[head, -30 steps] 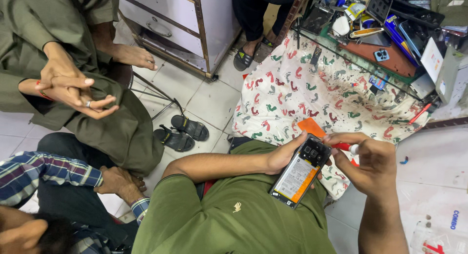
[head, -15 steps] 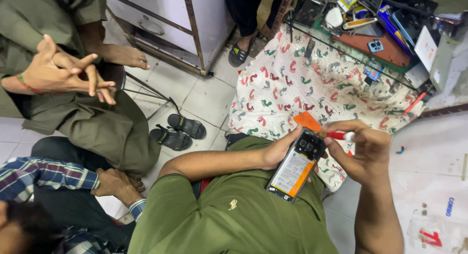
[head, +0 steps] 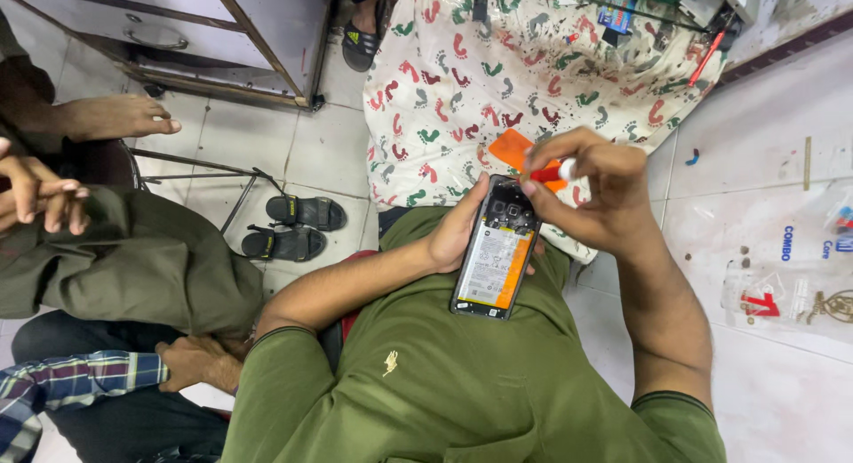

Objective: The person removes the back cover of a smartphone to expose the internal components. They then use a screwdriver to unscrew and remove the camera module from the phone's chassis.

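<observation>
Your left hand (head: 458, 232) is gripping the opened phone (head: 494, 248) against your green shirt (head: 462, 383), fingers curled around its left edge. At one o'clock from it, your right hand (head: 597, 192) is pinching a red-tipped tool (head: 553, 172) over the phone's top end. Farther off at twelve o'clock, a footprint-patterned cloth (head: 498, 63) is covering the bench.

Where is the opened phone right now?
In the head view, the opened phone sits centre frame, cradled in the left hand, while the right hand touches its top with a red tool.
</observation>
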